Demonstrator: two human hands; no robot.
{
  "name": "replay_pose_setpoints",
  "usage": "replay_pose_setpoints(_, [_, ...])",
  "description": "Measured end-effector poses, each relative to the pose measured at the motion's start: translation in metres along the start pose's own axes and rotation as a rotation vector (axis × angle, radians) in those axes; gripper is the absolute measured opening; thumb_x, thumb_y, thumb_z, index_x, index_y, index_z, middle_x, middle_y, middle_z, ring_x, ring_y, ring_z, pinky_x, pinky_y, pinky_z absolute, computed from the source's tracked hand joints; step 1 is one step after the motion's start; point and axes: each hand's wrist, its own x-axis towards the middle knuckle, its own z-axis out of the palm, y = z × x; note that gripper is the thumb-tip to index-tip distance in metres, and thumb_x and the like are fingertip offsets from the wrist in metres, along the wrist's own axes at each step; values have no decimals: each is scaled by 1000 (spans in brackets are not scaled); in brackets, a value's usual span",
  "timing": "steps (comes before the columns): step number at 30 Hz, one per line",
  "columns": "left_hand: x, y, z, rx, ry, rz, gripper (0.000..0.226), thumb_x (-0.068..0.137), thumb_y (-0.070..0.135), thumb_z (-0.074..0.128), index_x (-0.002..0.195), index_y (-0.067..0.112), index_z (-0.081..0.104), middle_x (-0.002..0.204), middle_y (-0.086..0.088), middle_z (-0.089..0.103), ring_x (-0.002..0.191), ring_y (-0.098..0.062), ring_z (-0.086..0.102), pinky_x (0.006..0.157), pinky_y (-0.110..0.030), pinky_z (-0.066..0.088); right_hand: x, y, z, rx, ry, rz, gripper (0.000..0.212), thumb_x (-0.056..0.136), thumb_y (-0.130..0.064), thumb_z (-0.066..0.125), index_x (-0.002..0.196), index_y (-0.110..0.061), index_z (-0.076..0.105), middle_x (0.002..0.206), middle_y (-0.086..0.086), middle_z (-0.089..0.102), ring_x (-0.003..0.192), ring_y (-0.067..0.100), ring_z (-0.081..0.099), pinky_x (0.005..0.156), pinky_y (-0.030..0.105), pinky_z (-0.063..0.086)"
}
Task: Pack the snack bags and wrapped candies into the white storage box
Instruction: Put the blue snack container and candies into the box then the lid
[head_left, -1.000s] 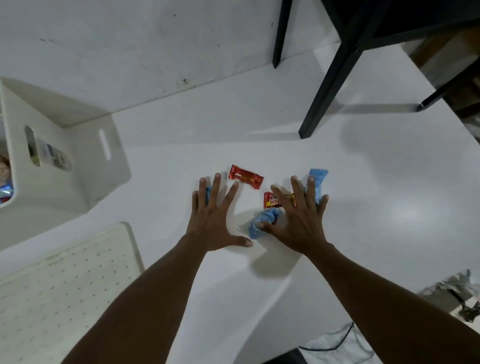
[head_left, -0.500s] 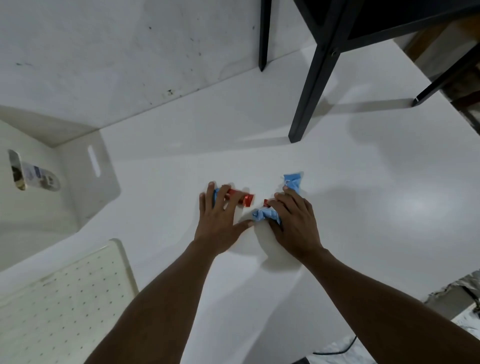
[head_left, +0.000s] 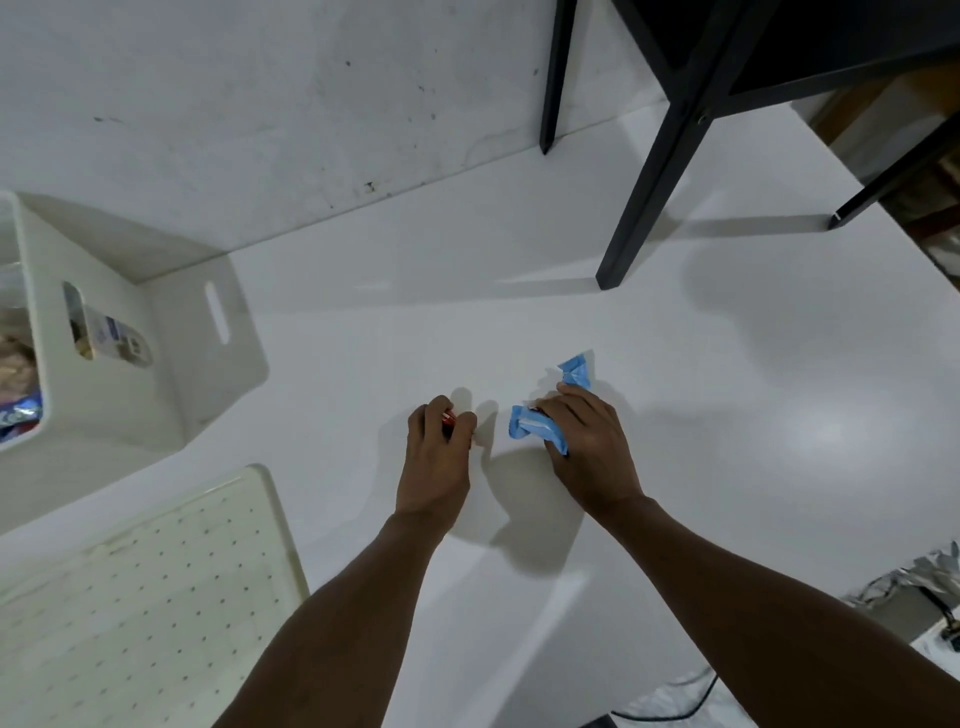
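My left hand (head_left: 436, 452) is curled round a red wrapped candy (head_left: 448, 418), of which only a sliver shows between the fingers. My right hand (head_left: 587, 441) grips blue wrapped candies (head_left: 530, 428); one blue end (head_left: 576, 370) sticks out beyond the fingers. Both hands sit low over the white table, close together. The white storage box (head_left: 130, 332) stands at the left edge, with snack bags (head_left: 18, 410) partly visible inside it.
A white perforated lid (head_left: 145, 587) lies at the lower left, in front of the box. Black furniture legs (head_left: 644, 202) stand on the table at the upper right. Crumpled foil and cables (head_left: 914, 587) lie at the lower right edge. A wall runs along the back.
Both hands went from flat over the candies to curled around them. The red and blue candies that lay loose on the table are now gathered inside the hands.
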Motion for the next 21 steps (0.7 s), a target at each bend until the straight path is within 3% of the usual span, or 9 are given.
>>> replay_pose_setpoints(3, [-1,-12,-22,-28,27,-89,23,93,12,59,116,13,55,134,-11,46,120,-28,43,92,-39,53,6,-18,0,34,-2,12,30,83,-6,72,113,-9,70,111,5,71,120,27,61,101,42,48])
replay_pose_setpoints(10, [3,-50,-120,22,182,-19,37,76,-6,74,107,9,60,129,-18,49,113,-34,48,76,-33,55,63,-112,-6,52,65,-119,40,69,-4,88,106,-6,72,103,8,74,110,31,68,99,40,48])
replay_pose_setpoints(17, [2,-149,-276,140,477,-91,28,83,-6,66,106,8,58,126,-19,48,112,-35,46,81,-36,49,169,-269,0,173,159,-365,33,77,0,79,109,-6,71,105,7,73,111,29,66,96,48,53])
replay_pose_setpoints(21, [-25,-224,-345,179,540,-207,37,75,-10,62,106,10,57,124,-17,44,107,-34,43,82,-39,47,204,-376,21,263,143,-452,33,78,1,75,109,-8,71,105,6,73,112,29,64,97,42,50])
